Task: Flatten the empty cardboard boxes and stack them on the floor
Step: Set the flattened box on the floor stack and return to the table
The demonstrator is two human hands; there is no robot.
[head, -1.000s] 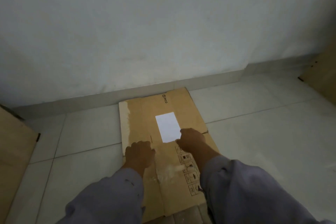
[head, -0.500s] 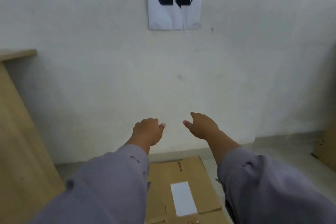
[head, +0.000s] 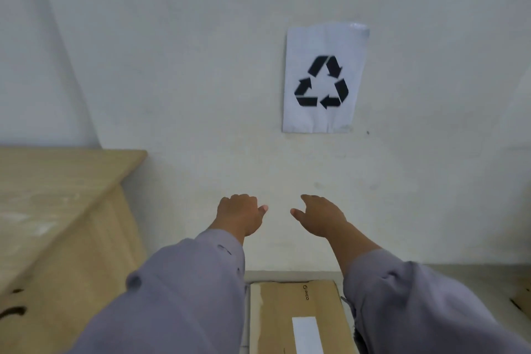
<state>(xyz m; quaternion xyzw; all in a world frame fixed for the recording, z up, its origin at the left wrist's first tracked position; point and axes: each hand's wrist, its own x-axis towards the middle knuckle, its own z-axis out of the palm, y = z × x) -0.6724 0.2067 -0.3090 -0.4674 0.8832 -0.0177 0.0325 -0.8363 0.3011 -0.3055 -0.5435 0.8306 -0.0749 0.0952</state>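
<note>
Along the bottom centre of the frame lies the flattened brown cardboard box (head: 296, 316), long axis running up-frame toward the wall, so flattening looks done and fetching another box seems next, while the left hand (head: 240, 214) and right hand (head: 321, 217) hover above, loosely curled, empty.

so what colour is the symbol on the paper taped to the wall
Black recycling arrows on white paper, seen in the head view.
</note>
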